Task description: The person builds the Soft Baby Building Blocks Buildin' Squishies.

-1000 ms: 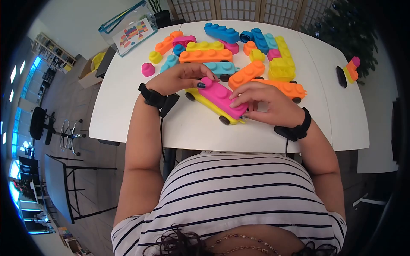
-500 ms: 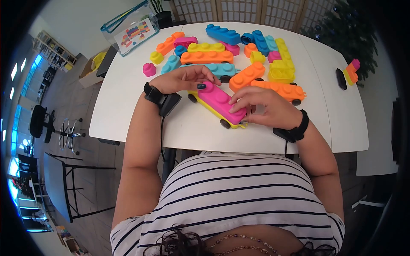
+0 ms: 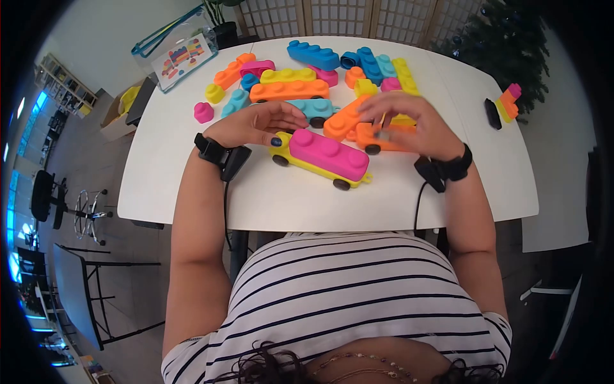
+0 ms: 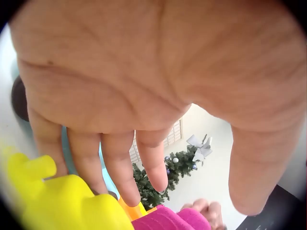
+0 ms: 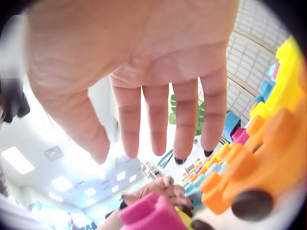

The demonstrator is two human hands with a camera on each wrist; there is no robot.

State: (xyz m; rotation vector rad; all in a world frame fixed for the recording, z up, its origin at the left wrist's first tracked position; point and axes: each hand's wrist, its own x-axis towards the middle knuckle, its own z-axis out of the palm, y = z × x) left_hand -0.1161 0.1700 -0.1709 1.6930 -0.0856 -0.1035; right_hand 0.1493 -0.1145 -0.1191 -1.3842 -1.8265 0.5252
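A pink three-stud block (image 3: 329, 153) sits on top of a yellow wheeled base (image 3: 280, 144) near the middle of the white table. Beside the yellow end is my left hand (image 3: 256, 123), its thumb at that end and its fingers reaching past the far side. The left wrist view shows those fingers loosely extended, with the yellow base below them. My right hand (image 3: 419, 121) is off the pink block, over an orange wheeled base (image 3: 366, 136). Its fingers are spread and hold nothing in the right wrist view. An orange block (image 3: 344, 121) leans close to that base.
Behind the hands lie a teal wheeled base (image 3: 312, 107), an orange wheeled base (image 3: 288, 91) and a blue block (image 3: 313, 56). A pink single-stud block (image 3: 203, 112) is at the left. A clear bag (image 3: 176, 57) stands at the back left, and a small stack (image 3: 510, 104) at the far right.
My right hand has let go of the pink block and moved right and away from me. The pink block and yellow base now lie closer to level across the table. The left fingers have loosened.
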